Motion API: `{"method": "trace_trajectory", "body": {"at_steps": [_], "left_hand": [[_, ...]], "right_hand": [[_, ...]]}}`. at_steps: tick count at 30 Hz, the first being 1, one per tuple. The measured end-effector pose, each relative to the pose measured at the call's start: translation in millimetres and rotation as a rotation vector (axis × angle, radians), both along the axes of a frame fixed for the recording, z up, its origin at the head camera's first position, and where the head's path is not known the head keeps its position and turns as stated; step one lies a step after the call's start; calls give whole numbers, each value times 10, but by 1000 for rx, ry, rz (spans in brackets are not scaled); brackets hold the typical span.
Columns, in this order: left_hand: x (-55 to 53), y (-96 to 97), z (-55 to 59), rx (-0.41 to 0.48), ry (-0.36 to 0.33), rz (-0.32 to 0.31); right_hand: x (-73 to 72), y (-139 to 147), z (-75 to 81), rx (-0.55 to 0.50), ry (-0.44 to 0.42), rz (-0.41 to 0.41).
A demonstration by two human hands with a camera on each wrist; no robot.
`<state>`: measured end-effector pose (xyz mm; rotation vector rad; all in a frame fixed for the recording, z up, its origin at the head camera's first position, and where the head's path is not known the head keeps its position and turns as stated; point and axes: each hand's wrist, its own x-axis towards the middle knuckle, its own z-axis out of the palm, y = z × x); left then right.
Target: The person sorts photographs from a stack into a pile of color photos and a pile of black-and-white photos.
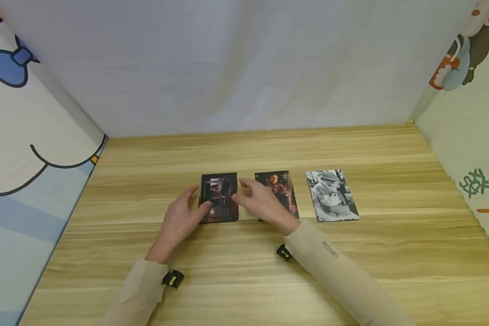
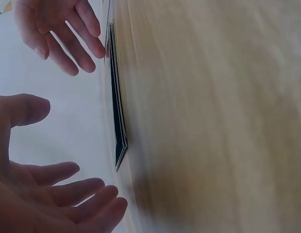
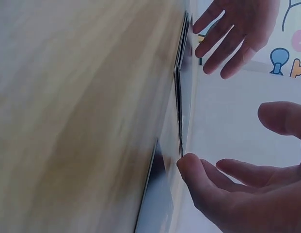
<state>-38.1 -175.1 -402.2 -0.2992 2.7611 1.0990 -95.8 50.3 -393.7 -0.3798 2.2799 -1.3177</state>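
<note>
A small stack of dark photo cards (image 1: pixel 222 194) lies flat on the wooden table, its layered edge (image 2: pixel 118 107) visible in the left wrist view. At its left side is my left hand (image 1: pixel 180 218), thumb above the top picture and fingers loosely extended along the edge. My right hand (image 1: pixel 265 202) sits on the opposite side, fingers relaxed. In the right wrist view one right fingertip (image 3: pixel 189 165) appears to touch the stack's edge. Partly beneath the right hand and wrist lies a second card (image 1: pixel 275 179) showing two people. Neither hand curls round a card.
A black-and-white photo card (image 1: pixel 335 199) lies to the right, in a row with the others. Behind the wooden table (image 1: pixel 244 280) hangs a pale cloth backdrop (image 1: pixel 244 68). Cartoon-printed panels (image 1: pixel 28 136) stand at both sides. Dark wrist devices (image 1: pixel 173 279) are worn at both sleeves.
</note>
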Motion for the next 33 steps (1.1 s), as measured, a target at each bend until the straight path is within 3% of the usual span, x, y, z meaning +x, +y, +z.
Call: {"method": "trace_trajectory", "body": {"at_steps": [6, 18, 33], "left_hand": [[13, 14, -8, -6, 43, -2], [54, 91, 10, -61, 116, -78], [108, 274, 58, -106, 219, -142]], "right_hand": [[40, 114, 15, 17, 53, 32], [95, 338, 67, 66, 205, 78], [185, 631, 112, 171, 322, 30]]}}
